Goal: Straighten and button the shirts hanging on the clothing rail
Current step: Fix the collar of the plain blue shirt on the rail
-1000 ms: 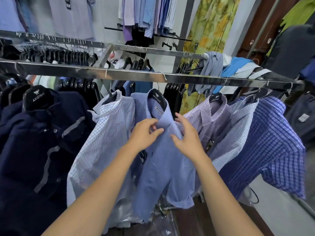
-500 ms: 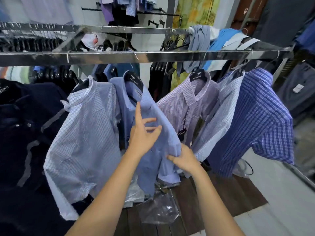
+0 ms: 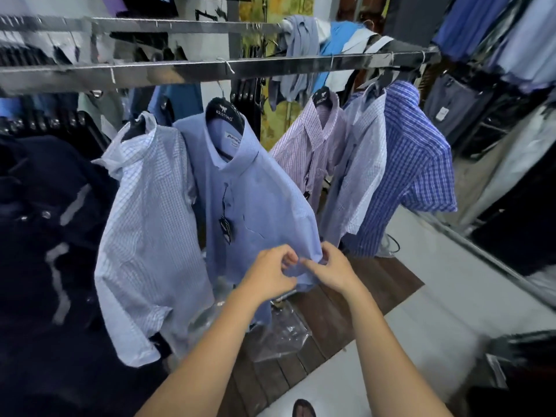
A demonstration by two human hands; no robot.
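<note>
A plain light-blue shirt (image 3: 258,194) hangs on a black hanger from the steel clothing rail (image 3: 270,69), its front facing me with a dark tag dangling at the placket. My left hand (image 3: 269,270) and my right hand (image 3: 332,267) both pinch the cuff of its short sleeve, fingertips nearly touching. To its left hangs a white checked shirt (image 3: 150,224). Right of it hang a lilac checked shirt (image 3: 310,145), a pale checked shirt (image 3: 361,164) and a bold blue plaid shirt (image 3: 415,164).
Dark navy jackets (image 3: 45,236) crowd the rail's left end. Crumpled clear plastic (image 3: 279,332) lies on the dark wooden platform (image 3: 361,296) below. Loose shirts (image 3: 304,40) are draped over the rail's far end. More racks of clothing (image 3: 496,100) stand at the right.
Both hands dropped from the light-blue shirt's collar down to its sleeve cuff. The left hand, open at the chest half a second ago, now pinches the fabric beside the right.
</note>
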